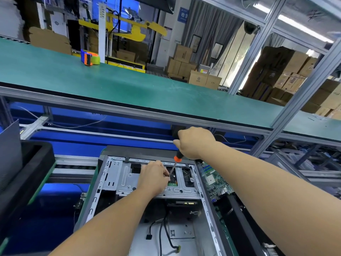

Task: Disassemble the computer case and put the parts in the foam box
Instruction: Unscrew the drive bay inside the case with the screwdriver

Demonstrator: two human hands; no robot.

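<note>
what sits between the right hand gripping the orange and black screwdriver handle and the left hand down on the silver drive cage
In the head view, only the screwdriver's thin metal shaft spans from right hand to left hand.

Factory assy line: green conveyor belt [129, 85], alu frame [245, 58], stacked cartons [287, 71].

There is one computer case [147, 191], lying open. Two hands are over it: one left hand [154, 177] and one right hand [195, 143]. There is one screwdriver [175, 164] above the case. One green circuit board [215, 179] lies just right of the case. One black foam box [27, 163] sits left of the case. One tape roll [89, 57] sits on the green shelf [129, 84] far behind the case.
</note>
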